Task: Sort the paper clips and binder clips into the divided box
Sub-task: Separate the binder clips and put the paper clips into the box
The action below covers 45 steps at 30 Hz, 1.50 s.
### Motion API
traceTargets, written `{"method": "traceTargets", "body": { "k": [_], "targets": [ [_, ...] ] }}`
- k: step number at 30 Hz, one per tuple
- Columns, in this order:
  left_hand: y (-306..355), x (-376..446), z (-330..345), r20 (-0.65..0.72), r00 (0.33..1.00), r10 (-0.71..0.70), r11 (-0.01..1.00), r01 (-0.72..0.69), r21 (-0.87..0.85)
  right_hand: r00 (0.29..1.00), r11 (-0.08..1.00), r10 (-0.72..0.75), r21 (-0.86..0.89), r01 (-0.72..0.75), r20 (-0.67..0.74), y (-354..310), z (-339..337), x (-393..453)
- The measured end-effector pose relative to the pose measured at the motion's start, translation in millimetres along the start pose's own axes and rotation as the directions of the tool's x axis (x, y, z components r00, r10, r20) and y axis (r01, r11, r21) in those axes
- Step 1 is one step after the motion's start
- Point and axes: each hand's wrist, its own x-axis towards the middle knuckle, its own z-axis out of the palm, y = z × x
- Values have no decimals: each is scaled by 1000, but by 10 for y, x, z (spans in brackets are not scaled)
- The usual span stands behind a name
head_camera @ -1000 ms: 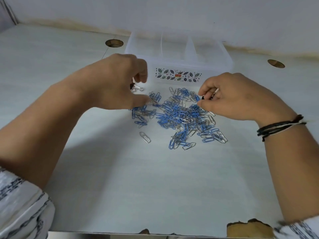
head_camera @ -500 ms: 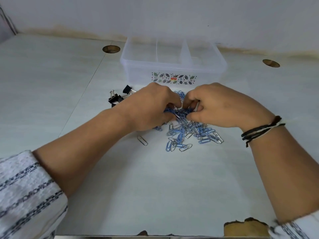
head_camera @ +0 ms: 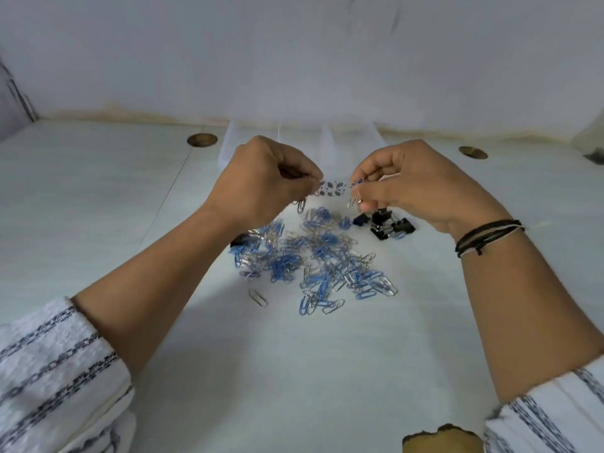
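Item: divided box, clear plastic, at the far side of the white table against the wall, partly hidden behind our hands. We see two upright dividers inside. Its front carries a strip label with a dark leaf pattern; we can read no writing on it.

Item: paper clips, blue and silver wire, in a loose heap on the table in front of the box. One silver clip lies apart at the heap's near left edge.

Item: binder clips, black with metal handles, clustered at the heap's far right, just beside the box front. Another dark piece shows at the heap's left edge under our left forearm; we cannot tell what it is.

Our left hand is raised over the heap, fingers pinched together on a few paper clips that dangle beneath. Our right hand, likewise raised, pinches a blue clip and a silver one. Black and white cords circle the right wrist.
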Motion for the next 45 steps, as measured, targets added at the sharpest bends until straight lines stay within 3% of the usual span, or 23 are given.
{"method": "traceTargets", "body": {
  "k": [4, 8, 12, 17, 20, 23, 28, 33, 38, 45],
  "targets": [
    [217, 435, 64, -114, 992, 51, 996, -60, -71, 995, 986, 13, 169, 4, -102, -174, -240, 264],
    [397, 883, 287, -162, 984, 72, 997, -65, 48, 979, 990, 16, -135, -44, -203, -264, -313, 703],
    [417, 1083, 445, -22, 999, 24, 985, -20, 171, 984, 853, 9, -512, -100, -179, -269, -171, 913],
    [297, 722, 253, 40, 997, 64, 953, -73, 293, 967, 817, -128, -576, -22, -219, -241, -106, 629],
    [181, 316, 66, 220, 975, 19, 912, -107, 396, 993, 858, -114, -507, 78, -40, -239, 23, 239],
    [14, -8, 28, 439, 896, -73, 889, -142, 436, 975, 789, -116, -578, 207, 191, -129, 242, 19],
    [-213, -190, 93, 624, 764, -165, 880, -172, 443, 928, 729, -45, -622, 284, 370, -5, 352, -6],
    [-251, -151, 115, 561, 826, -47, 890, -220, 398, 880, 662, -25, -652, 370, 474, 74, 417, 24],
    [-246, -162, 140, 464, 886, 9, 926, -183, 331, 898, 684, -102, -626, 376, 428, 104, 442, 63],
    [-242, -161, 153, 407, 913, 20, 941, -155, 302, 929, 754, -70, -590, 288, 364, 124, 443, 80]
  ]
}}
